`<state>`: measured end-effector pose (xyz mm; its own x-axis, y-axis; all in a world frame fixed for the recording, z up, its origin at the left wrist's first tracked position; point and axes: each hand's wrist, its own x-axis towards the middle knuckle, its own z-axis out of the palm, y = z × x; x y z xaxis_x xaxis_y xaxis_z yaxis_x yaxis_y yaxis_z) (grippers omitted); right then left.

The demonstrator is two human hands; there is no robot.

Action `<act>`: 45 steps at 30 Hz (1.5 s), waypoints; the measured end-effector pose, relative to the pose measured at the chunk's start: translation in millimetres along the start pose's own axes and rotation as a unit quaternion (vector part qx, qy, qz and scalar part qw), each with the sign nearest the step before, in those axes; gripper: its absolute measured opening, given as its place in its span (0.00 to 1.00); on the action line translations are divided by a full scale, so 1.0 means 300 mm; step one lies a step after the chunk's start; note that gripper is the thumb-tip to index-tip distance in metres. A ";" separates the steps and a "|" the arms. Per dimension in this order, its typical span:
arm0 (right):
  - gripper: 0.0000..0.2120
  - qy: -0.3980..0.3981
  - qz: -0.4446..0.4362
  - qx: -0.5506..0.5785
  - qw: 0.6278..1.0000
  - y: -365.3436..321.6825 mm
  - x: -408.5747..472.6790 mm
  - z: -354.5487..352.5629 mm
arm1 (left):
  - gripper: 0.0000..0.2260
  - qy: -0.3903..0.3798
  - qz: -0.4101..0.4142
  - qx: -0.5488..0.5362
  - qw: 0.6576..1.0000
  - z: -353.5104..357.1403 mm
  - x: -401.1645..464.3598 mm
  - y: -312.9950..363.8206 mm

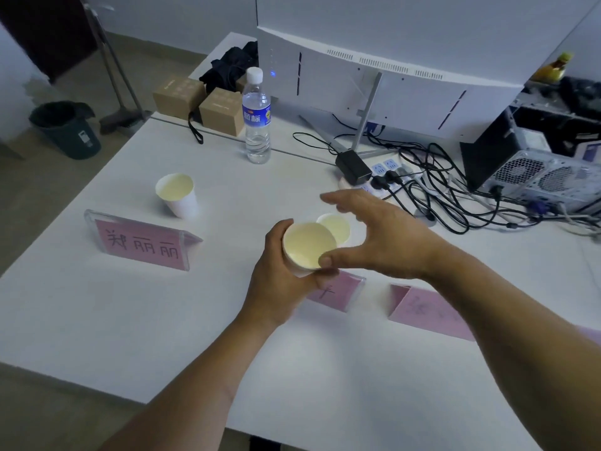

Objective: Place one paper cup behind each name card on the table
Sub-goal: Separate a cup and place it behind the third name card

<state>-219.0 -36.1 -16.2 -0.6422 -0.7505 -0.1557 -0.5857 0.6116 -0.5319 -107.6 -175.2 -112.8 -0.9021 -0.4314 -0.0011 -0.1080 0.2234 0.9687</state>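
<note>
At frame centre, left hand [276, 281] grips an empty paper cup [307, 245]; right hand [377, 236] spread wide, thumb touching its rim. Second empty cup [177, 195] stands upper left.

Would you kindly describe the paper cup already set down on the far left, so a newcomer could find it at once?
Start at the water bottle before the white monitor. Nearer and to its left, behind the left name card, stands the paper cup. Unlike the other cups, no hand is near it.

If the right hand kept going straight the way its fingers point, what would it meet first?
The right hand points left and slightly away, above the table. The way looks free at first; the paper cup behind the left name card lies roughly that way, though depth is unclear.
</note>
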 end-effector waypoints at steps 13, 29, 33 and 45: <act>0.39 0.028 -0.021 -0.063 0.997 0.166 -0.243 -0.105 | 0.39 -0.010 0.068 0.014 0.998 0.349 -0.045 0.119; 0.39 0.119 0.037 0.141 0.982 0.491 -0.378 -0.375 | 0.40 0.011 0.000 0.018 1.000 0.613 -0.173 0.160; 0.43 0.116 0.077 0.077 0.987 0.640 -0.327 -0.289 | 0.40 0.007 -0.008 0.020 1.000 0.624 -0.184 0.165; 0.46 0.081 0.147 0.023 0.986 0.854 -0.267 -0.040 | 0.39 0.003 -0.005 0.024 1.000 0.637 -0.171 0.181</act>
<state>-323.5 183.7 -129.9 -0.8535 -0.4907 -0.1753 -0.3419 0.7813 -0.5222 -147.2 26.1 -107.7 -0.8986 -0.4387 -0.0100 -0.1375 0.2600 0.9558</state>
